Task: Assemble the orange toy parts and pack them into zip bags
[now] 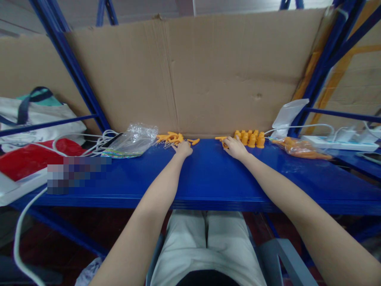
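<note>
My left hand (183, 149) is at the near right edge of a pile of orange plastic pieces (169, 138) with thin metal chains. Its fingers are bent down together, and whatever they pinch is hidden. Just beyond it lie small loose orange pieces (195, 141). My right hand (235, 148) rests on the table with its fingers curled over an orange plastic piece (225, 145), mostly covered by the fingers. A slim orange piece (220, 138) lies beside those fingertips. Right of this hand, several orange bell-shaped pieces (252, 139) stand upright in rows.
A clear plastic bag (133, 141) and white cables lie left on the blue table (205, 178). At right are a bag of orange pieces (300, 149) and a white power strip (339, 143). Cardboard (208, 75) walls the back; blue posts (321, 67) stand at both sides.
</note>
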Demonstrator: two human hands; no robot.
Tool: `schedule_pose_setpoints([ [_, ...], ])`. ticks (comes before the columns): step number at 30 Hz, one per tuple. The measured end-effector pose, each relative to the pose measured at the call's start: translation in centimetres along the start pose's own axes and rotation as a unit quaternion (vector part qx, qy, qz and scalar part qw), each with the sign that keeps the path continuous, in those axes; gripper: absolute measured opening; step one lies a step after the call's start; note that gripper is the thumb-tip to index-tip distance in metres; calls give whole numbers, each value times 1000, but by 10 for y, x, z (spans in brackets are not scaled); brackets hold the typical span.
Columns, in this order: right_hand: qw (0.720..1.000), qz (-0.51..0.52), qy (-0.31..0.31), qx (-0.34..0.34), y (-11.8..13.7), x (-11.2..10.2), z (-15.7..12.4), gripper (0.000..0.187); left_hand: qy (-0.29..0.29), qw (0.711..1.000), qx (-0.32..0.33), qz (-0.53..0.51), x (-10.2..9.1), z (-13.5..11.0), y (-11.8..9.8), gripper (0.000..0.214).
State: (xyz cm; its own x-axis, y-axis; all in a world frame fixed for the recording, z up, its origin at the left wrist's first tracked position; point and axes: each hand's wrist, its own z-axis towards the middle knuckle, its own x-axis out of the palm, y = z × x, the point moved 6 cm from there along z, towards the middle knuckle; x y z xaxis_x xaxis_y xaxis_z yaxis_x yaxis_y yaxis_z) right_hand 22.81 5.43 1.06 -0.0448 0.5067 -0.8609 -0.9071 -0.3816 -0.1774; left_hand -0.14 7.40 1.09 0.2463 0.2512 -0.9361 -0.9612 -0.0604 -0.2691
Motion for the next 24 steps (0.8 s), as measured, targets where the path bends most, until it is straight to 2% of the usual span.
schedule_pose_setpoints([
  [5, 1000, 15, 10, 13, 1, 1, -1, 35, -21, 999, 15, 24, 0, 2, 1, 44],
  [10, 999, 27, 26, 28, 1, 3, 0, 36, -10, 993, 113, 25, 6, 8, -6, 47],
  [17, 998, 37, 36, 38, 1, 3, 0, 34, -17, 981, 191, 1, 8, 9, -16, 51],
  [24, 998, 46, 33, 32, 1, 5, 1, 35, -13, 979, 203, 17, 5, 2, -24, 49],
])
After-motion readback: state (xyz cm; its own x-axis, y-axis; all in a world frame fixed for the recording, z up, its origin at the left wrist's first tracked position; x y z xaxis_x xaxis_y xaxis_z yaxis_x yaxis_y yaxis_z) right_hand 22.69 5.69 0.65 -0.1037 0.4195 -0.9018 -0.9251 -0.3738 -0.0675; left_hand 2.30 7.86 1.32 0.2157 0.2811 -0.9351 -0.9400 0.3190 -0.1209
